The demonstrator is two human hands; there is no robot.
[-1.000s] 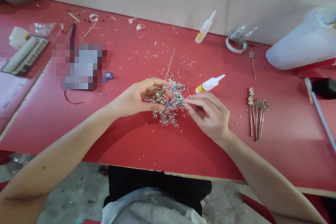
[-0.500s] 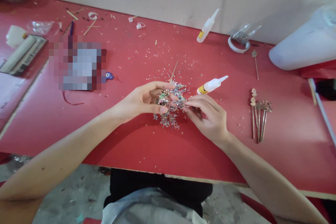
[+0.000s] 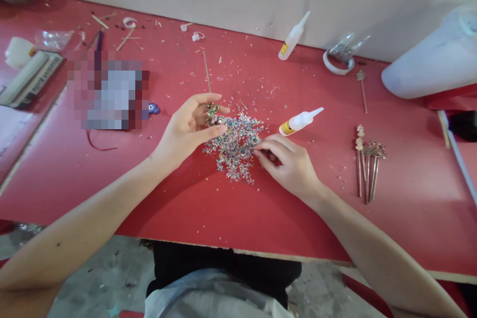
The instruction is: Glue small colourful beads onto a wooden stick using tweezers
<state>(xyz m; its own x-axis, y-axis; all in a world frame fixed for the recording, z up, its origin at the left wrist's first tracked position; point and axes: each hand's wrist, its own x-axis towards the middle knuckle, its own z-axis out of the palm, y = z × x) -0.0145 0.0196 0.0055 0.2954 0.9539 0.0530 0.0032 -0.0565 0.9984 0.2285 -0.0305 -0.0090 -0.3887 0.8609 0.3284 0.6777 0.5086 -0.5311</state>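
My left hand is closed around a gold ornamental hairpin, whose head shows green and pink stones between thumb and fingers. Its thin stick points away toward the wall. Below and to the right of it spreads a pile of small glittering rhinestones on the red table. At the pile's right edge, my right hand has thumb and forefinger pinched together; whatever sits between the tips is too small to make out. Just beyond that hand lies a glue bottle with a long nozzle.
Several finished-looking hairpins lie at the right, with a single one farther back. Another glue bottle, a tape roll and a large white roll stand near the wall. At left are a knife box and a blurred-out object.
My left hand has moved left and away from me with the hairpin, uncovering more of the rhinestones. My right hand has shifted slightly left, fingertips still at the pile.
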